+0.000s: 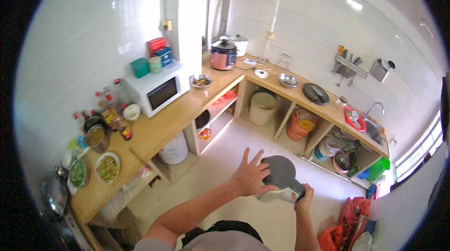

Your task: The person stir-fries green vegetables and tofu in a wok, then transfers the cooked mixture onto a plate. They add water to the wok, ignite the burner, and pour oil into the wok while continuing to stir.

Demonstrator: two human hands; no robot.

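Note:
An electric kettle (279, 173) with a dark grey lid and a light body is in front of me, above the floor. My right hand (305, 196) is closed around its handle. My left hand (251, 175) lies against the near left side of the kettle with its fingers spread; the palm and the kettle's side are partly hidden. On the far counter a round white base (261, 74) sits beside a white power strip (249, 62), and a pink and black electric pressure cooker (223, 55) stands in the corner.
The wooden counter (175, 112) holds a white microwave (158, 91), sauce bottles, a plate of sliced vegetables (108, 168) and a steel bowl (201, 81). Along the far counter are a metal bowl (288, 80), a dark chopping board (309, 92) with a cleaver and a sink (373, 131). Red bags (355, 208) lie at right.

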